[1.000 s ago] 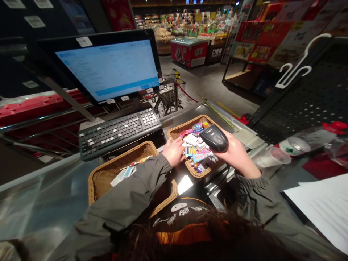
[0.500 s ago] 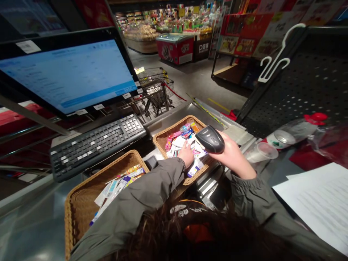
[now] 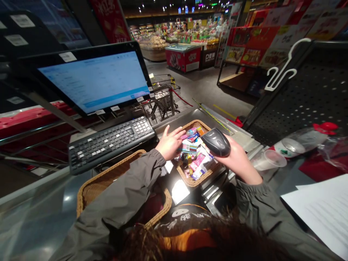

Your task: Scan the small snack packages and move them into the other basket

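My right hand is wrapped around a black handheld barcode scanner, held above the right side of a small wicker basket. Small, colourful packets fill that basket, some of them hidden under the scanner. At the basket's left rim is my left hand, its fingers spread and reaching over the packets. A flat light-blue and brown packet lies just beside its fingertips. A second, larger wicker basket sits to the left, mostly covered by my left sleeve.
A keyboard and a monitor stand at the left. Right of the scanner are a plastic cup, a bottle with a red cap and paper sheets. A white hook hangs on the black perforated panel.
My left hand has moved left from the middle of the packets to the basket's left rim, its fingers now spread. The camera view has shifted. My right hand still holds the scanner.
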`<act>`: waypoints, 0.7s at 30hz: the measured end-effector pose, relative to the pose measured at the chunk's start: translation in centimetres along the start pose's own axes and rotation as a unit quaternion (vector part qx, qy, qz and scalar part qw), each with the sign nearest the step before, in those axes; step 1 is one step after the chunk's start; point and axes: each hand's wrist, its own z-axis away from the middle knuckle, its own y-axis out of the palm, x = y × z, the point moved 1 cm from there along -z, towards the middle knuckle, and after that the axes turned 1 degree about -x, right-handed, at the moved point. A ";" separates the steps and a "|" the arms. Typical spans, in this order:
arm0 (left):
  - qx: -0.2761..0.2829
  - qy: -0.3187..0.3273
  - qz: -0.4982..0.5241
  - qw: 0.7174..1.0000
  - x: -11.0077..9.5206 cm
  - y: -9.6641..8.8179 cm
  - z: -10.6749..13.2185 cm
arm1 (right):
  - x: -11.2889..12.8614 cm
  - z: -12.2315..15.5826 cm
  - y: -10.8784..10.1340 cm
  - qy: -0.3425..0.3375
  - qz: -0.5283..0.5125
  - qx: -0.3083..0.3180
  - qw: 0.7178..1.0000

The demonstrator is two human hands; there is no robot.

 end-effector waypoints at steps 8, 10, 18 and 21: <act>-0.147 -0.064 -0.094 0.983 1.9 -9.1 9.0 | 4.7 -0.5 2.3 -0.099 -0.021 0.016 0.995; -0.175 -0.088 -0.115 0.974 2.2 -10.5 11.4 | 6.6 -0.7 2.7 -0.137 -0.023 0.014 0.990; -0.260 -0.149 -0.181 0.937 3.2 -13.4 19.8 | 14.2 -1.3 4.4 -0.252 -0.032 0.022 0.967; -0.261 -0.176 -0.194 0.929 3.2 -13.7 22.1 | 16.3 -1.0 5.6 -0.271 -0.041 0.057 0.960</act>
